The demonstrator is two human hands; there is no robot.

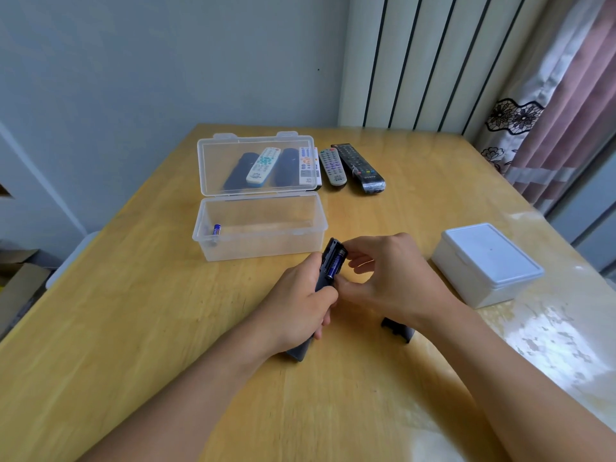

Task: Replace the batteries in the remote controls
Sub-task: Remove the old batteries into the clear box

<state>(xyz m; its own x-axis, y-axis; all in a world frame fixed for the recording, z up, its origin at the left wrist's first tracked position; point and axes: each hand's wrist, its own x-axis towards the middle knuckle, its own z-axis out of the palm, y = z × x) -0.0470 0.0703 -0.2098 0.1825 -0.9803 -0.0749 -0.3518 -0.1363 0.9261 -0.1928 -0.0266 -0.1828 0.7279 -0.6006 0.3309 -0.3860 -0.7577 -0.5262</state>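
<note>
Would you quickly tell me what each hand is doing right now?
Left hand: grips the dark remote.
Right hand: fingers pinch the blue battery.

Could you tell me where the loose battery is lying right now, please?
In the head view, the loose battery lies inside the clear box, at its left end, left of the hands.

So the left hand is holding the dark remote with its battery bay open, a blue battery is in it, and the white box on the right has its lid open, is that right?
Not quite. The head view shows the white box with its lid closed; it is the clear box whose lid is open. The rest holds: the left hand holds the dark remote with a blue battery in its open bay.
</note>
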